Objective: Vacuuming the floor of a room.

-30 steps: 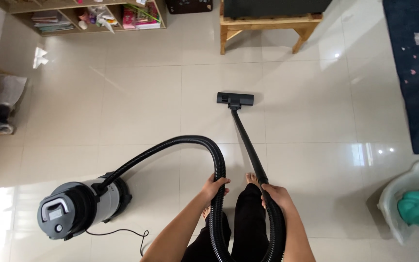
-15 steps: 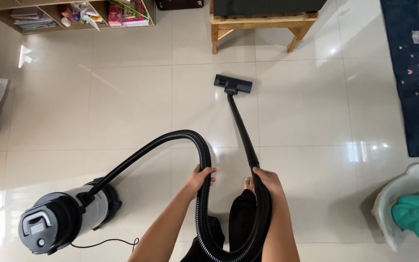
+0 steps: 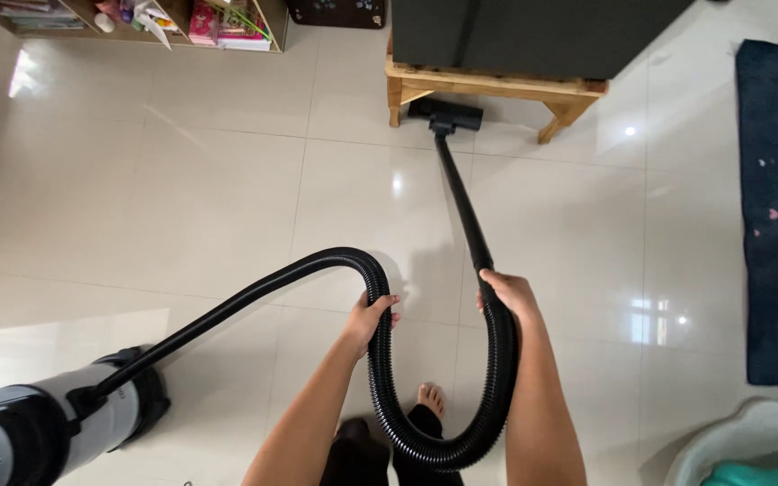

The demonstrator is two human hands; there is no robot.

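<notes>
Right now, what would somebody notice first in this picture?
First the black hose, looping across the shiny floor between the left hand and right hand. Then the long black tube, whose brush head sits under the wooden table at the top.

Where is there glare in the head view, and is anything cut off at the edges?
Head view: bright glare spots on the glossy tiled floor, strongest at the left edge and right of the wand; the hose casts a soft shadow; the vacuum body is cut off at the bottom left corner; both hands look sharp.
</notes>
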